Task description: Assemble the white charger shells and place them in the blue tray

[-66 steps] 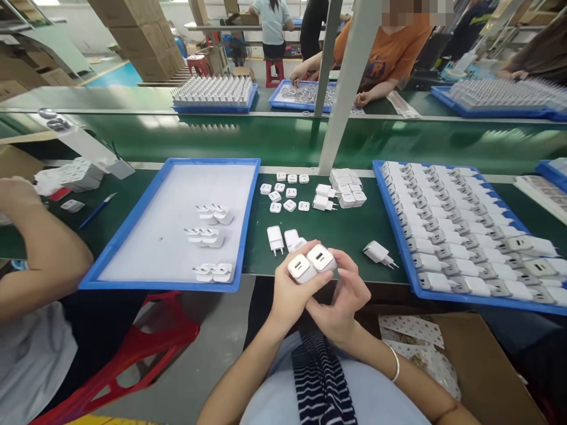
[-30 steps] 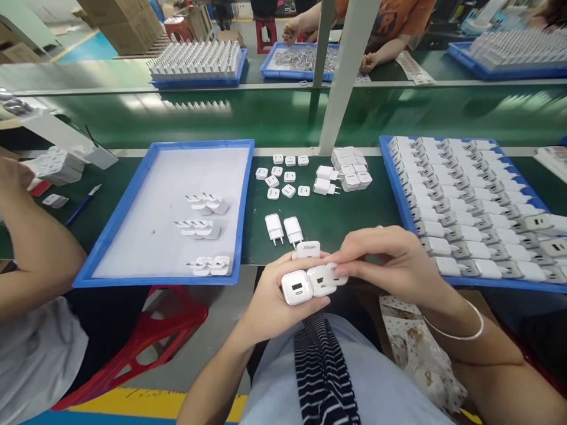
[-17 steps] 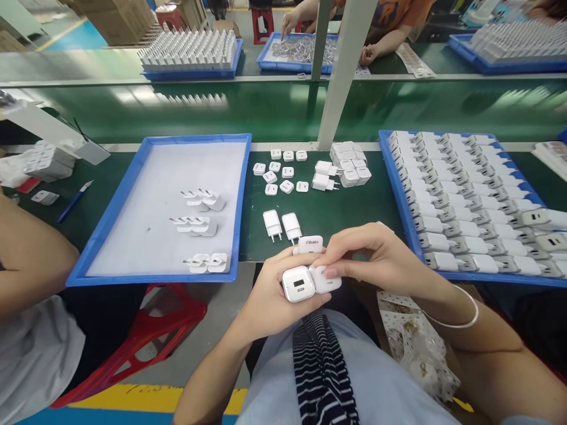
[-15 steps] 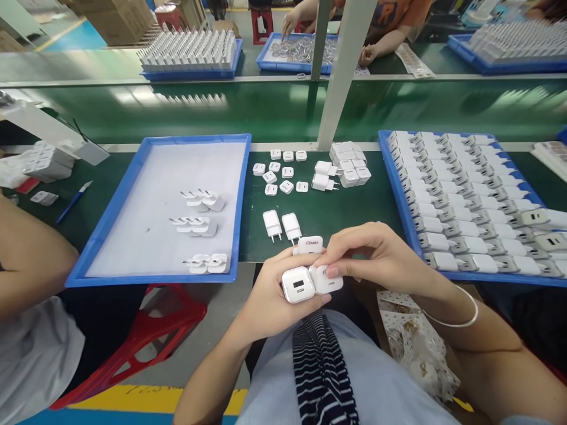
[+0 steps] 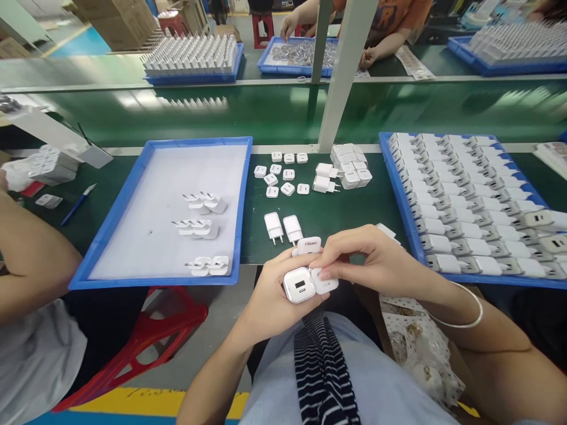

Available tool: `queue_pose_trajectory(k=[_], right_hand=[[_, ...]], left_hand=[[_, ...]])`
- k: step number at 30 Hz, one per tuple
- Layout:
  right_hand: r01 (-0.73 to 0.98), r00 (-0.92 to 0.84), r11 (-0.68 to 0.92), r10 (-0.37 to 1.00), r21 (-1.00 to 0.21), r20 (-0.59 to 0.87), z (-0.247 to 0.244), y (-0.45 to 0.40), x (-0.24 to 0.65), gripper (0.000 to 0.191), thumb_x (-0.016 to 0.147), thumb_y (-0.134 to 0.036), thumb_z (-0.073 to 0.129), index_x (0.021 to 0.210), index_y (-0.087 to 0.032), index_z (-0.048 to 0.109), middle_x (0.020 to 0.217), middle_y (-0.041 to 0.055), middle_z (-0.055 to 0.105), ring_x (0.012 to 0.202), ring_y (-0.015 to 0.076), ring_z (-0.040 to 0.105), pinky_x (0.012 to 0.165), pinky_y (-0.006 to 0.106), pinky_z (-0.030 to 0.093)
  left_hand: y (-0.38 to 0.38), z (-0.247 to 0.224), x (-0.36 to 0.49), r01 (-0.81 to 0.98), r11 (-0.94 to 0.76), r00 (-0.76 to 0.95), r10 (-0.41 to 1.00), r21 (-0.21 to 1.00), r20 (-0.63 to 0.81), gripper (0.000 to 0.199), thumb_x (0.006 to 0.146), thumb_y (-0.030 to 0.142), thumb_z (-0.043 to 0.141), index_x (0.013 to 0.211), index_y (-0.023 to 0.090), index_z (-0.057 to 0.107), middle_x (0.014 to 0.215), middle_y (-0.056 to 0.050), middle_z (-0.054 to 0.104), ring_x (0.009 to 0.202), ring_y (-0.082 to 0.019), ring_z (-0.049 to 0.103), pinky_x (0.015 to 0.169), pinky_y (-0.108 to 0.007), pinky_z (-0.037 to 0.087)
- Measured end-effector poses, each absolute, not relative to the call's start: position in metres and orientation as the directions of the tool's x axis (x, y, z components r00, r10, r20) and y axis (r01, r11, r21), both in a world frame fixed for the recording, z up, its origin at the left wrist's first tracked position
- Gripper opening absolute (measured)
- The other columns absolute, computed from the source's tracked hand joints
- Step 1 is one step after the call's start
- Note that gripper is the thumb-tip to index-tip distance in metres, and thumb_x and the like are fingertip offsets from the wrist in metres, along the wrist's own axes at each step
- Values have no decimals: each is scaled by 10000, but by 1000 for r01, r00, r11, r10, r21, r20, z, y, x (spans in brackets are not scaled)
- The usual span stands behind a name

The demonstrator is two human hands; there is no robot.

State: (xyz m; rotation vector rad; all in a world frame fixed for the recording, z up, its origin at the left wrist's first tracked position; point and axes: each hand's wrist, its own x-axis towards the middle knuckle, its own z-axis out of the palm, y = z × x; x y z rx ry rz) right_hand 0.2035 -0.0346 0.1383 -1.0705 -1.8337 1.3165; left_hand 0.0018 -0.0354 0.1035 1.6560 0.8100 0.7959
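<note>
Shut around a white plug charger (image 5: pixel 300 285), my left hand (image 5: pixel 271 289) holds its end with the dark port slot facing up. A second white piece printed "Fibaks" (image 5: pixel 309 244) stands up by the same hand's fingers. My right hand (image 5: pixel 365 257) pinches a small white end cap (image 5: pixel 325 281) between thumb and fingers, right beside the charger's end. Fingers partly cover the cap. Past my hands, two white plug chargers (image 5: pixel 292 229) lie on the green table with their pins toward me. Several loose white end caps (image 5: pixel 287 189) are scattered farther back.
Left stands a blue-rimmed tray (image 5: pixel 243 224) with a few plug chargers (image 5: pixel 206 265). On the right, another blue tray (image 5: pixel 401 218) holds rows of chargers. A stack of white pieces (image 5: pixel 349 165) sits by the metal post (image 5: pixel 339 88). A co-worker's arm (image 5: pixel 35 248) is at far left.
The end cap in my right hand has shifted slightly left, against the charger. My left hand keeps its hold. The whole view has moved a little.
</note>
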Motion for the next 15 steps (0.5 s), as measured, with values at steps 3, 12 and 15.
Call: queue_pose_trajectory(k=[3, 12, 15], right_hand=[[236, -472, 142, 881, -961, 14, 138, -33, 203, 116, 861, -223, 709, 808, -129, 751, 819, 53, 751, 724, 144, 644, 635, 248, 477], [214, -458, 115, 889, -970, 4, 136, -32, 204, 105, 854, -223, 718, 835, -124, 749, 810, 39, 740, 702, 121, 625, 618, 228, 469], [240, -459, 133, 889, -962, 9, 138, -33, 204, 92, 855, -222, 716, 842, -137, 750, 820, 29, 745, 706, 116, 626, 617, 224, 467]], left_hand=[[-35, 104, 2, 119, -198, 549, 829, 973, 102, 358, 737, 158, 793, 1082, 203, 707, 1072, -39, 693, 956, -154, 673, 844, -234, 533], [-35, 103, 1, 136, -217, 550, 828, 967, 109, 387, 738, 147, 790, 1107, 214, 696, 1091, -33, 679, 971, -146, 668, 864, -227, 529], [-35, 102, 1, 132, -216, 558, 823, 967, 108, 391, 738, 149, 791, 1109, 222, 694, 1094, -30, 678, 977, -149, 668, 863, -232, 529]])
